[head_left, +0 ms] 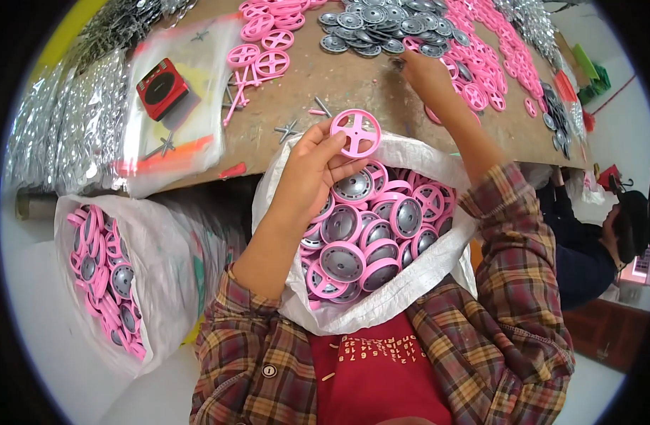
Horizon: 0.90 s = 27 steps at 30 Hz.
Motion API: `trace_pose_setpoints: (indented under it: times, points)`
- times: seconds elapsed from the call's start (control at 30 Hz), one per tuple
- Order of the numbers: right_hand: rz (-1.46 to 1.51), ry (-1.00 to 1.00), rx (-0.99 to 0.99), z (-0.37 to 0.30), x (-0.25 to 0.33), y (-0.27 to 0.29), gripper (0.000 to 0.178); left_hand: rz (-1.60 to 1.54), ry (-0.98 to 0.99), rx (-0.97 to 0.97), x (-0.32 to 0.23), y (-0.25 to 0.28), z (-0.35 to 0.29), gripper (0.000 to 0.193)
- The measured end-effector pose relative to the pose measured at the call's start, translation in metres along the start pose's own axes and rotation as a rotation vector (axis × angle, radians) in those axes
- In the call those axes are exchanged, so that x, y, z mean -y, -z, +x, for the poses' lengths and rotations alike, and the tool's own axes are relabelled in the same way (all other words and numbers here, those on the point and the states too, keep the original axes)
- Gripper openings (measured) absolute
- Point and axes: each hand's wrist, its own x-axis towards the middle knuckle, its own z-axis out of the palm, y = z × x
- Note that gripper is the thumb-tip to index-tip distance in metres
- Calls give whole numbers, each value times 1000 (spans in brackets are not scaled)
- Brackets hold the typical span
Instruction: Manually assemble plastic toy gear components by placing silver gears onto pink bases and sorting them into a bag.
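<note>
My left hand is closed on the rim of a pink toy wheel with four spokes and holds it over the mouth of a white sack. Pink wheels with grey centre discs fill that sack, which stands in front of me. My right hand stretches over the table to the near edge of a heap of grey discs. Its fingers are drawn together, with a dark bit at the tips that I cannot make out.
Loose pink wheels lie right of the grey heap. Small grey cross-shaped pieces and a red box-shaped device on clear plastic bags lie to the left. A second filled sack stands lower left. Another person sits at right.
</note>
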Motion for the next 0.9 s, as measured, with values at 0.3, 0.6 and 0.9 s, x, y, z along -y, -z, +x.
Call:
trace_pose_setpoints:
  times: [0.3, 0.6, 0.9]
  points:
    - [287, 640, -452, -136, 85, 102, 26, -85, 67, 145, -8, -4, -21, 26]
    - [1294, -7, 185, -174, 94, 111, 25, 471, -170, 177, -5, -36, -69, 36]
    - [1282, -43, 144, -202, 82, 103, 25, 641, -199, 222, 8, -52, -76, 35]
